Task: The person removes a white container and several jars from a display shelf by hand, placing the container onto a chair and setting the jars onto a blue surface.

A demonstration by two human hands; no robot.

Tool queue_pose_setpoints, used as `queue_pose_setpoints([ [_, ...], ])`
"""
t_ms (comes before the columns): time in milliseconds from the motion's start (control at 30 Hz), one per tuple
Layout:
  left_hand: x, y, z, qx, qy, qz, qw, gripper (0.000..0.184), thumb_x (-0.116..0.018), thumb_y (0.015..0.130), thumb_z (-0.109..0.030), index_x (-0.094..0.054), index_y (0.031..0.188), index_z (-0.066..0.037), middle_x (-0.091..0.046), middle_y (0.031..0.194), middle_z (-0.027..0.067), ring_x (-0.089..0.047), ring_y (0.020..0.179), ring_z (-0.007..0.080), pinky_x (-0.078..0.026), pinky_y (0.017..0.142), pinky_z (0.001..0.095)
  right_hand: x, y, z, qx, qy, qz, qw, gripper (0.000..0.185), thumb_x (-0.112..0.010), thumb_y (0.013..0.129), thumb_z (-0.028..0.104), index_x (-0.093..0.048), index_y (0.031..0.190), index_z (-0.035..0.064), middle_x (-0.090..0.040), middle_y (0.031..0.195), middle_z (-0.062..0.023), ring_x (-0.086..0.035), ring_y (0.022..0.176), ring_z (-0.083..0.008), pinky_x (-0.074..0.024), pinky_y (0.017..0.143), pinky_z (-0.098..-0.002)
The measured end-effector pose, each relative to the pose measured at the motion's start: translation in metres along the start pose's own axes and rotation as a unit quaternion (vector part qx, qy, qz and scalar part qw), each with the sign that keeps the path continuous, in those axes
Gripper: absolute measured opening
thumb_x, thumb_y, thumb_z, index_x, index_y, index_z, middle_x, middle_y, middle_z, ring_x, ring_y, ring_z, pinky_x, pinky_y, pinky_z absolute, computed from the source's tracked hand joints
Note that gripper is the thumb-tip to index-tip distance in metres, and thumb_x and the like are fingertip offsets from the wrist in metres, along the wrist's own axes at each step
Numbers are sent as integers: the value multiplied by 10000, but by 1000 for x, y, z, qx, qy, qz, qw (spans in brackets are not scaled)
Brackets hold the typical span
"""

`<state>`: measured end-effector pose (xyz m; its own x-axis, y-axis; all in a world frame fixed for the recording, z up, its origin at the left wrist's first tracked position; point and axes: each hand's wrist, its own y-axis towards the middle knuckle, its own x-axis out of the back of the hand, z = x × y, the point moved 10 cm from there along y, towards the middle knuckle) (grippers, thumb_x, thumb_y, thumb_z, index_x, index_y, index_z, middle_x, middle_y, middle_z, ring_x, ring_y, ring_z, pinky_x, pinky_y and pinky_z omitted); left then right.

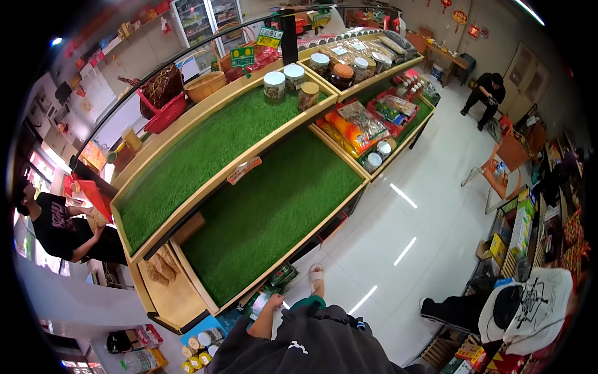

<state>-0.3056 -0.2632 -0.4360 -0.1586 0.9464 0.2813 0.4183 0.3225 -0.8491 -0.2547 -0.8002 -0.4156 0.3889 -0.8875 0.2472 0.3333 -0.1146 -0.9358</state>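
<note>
— Green artificial turf, short and bristly, lines two tiers of a pale wooden stand. Where is the wearer working?

— The left hand is just past six o'clock, low beside the stand, its fingers curled. I can't tell whether they pinch anything. The right hand is out of view, so I can't tell its grip either.

— And what lies nearest?

— A glossy green package, towards seven, just beside that hand; whether they touch, I can't tell. A dark green box sits near six, by the stand's lower edge.

— What about the rounder shapes?

— Clear cylindrical jars with white lids stand on the turf near twelve. At ten there's a pink woven basket, and at half past ten a tan round-bellied one.

— I also see lumpy bags of something brown, lying on smooth bare wood at eight.

— Yes, and near nine a person in a black T-shirt holds a pale, grainy-looking packet. The floor at four is glossy white tile, streaked with reflected light.
</note>
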Motion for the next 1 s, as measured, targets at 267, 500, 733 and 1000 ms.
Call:
queue_pose_setpoints([
  [267, 35, 57, -119, -71, 49, -27, 996, 343, -516, 802, -304, -626, 857, 17, -640, 777, 158, -615, 705, 257, -508, 706, 366, 31, 78, 275, 198, 65, -25, 978, 394, -459, 904, 320, -519, 1200, 66, -613, 966, -171, -623, 711, -287, -534, 577, -379],
  [500, 71, 3, -321, -250, -135, -82, 955, 374, -534, 910, -309, -582, 1158, -34, -641, 1092, 140, -592, 1045, 214, -445, 912, 323, -49, -5, 561, 321, 93, 101, 937, 442, -557, 876, 352, -522, 1195, 48, -589, 1038, -147, -633, 751, -254, -536, 645, -336],
  [733, 140, -120, -562, -466, -109, -154, 864, 311, -541, 938, -202, -529, 1192, -23, -586, 1125, 124, -589, 1046, 217, -462, 905, 336, -139, -113, 805, 457, 65, 216, 860, 417, -559, 917, 344, -534, 1200, 38, -591, 1056, -102, -626, 823, -200, -517, 716, -301],
  [1000, 243, -129, -731, -505, -193, -359, 761, 400, -529, 947, -211, -444, 1286, -17, -450, 1280, 164, -541, 1117, 261, -470, 892, 351, -213, -255, 1001, 644, 94, 252, 716, 431, -538, 943, 270, -470, 1285, 17, -541, 1198, -151, -615, 876, -175, -510, 739, -295],
])
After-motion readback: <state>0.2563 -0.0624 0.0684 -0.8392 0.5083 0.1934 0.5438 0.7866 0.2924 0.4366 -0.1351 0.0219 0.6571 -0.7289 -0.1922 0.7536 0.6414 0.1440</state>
